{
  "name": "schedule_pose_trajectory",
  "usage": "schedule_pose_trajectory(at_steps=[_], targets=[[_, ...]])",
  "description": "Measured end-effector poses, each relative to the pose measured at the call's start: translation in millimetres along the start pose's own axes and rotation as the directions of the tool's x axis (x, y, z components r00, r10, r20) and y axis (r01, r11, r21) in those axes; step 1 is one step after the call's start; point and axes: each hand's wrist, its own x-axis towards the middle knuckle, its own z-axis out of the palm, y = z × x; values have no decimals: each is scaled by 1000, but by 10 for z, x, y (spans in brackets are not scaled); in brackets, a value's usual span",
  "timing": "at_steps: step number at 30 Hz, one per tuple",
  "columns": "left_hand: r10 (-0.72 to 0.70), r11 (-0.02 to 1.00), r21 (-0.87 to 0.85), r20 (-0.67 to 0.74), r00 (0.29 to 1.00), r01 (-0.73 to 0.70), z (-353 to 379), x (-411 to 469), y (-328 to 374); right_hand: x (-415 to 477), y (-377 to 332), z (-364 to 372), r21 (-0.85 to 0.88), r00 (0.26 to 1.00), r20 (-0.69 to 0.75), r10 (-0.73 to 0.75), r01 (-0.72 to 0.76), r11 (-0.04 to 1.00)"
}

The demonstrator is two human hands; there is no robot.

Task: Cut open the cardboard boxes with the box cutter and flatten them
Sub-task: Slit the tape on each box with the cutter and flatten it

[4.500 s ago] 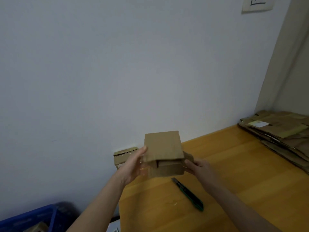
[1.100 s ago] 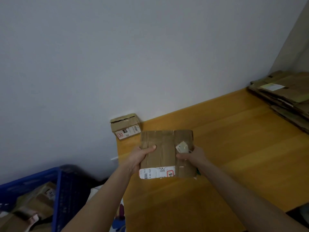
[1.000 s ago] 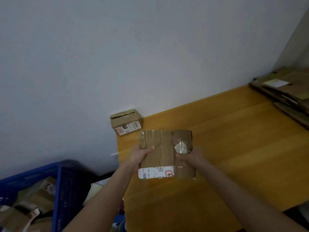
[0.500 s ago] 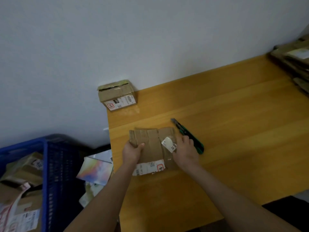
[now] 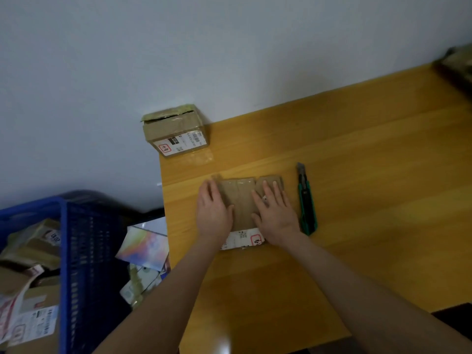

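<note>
Both palms down flat, fingers straight: the left hand (image 5: pixel 213 213) and right hand (image 5: pixel 274 213) press the brown flattened cardboard box (image 5: pixel 240 200) onto the yellow wooden table (image 5: pixel 370 187), holding nothing. Best to lean evenly across the creases so it won't spring back. The green box cutter (image 5: pixel 306 200) lies just right; a small taped cardboard box (image 5: pixel 176 131) waits by the wall.

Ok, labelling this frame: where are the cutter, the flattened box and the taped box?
cutter (image 5: pixel 307 208), head view, green handle.
flattened box (image 5: pixel 241 198), head view, its bare middle.
taped box (image 5: pixel 173 129), head view, front face.
</note>
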Motion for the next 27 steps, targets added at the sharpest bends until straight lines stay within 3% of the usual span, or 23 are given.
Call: schedule_pose_trajectory(at_steps=[2,3,9,12,17,27], targets=[[206,965,149,82,975,-216,136,3,8,84,-12,10,-31,1000,-13,-14,13,999],[239,948,187,117,964,-258,202,-1,-1,125,-10,12,-49,999,-29,-28,26,998],[278,928,235,78,957,-289,570,-32,-185,309,72,290,-123,998,-45,-50,44,991],[277,930,233,59,959,-283,621,8,-191,376,85,431,-109,991,-130,-19,5,994],[264,934,230,74,962,-274,618,-26,-204,377,66,346,-112,996,-77,-39,30,993],[324,906,248,114,939,-343,565,-29,-269,423,77,405,-116,984,-173,-33,13,993]])
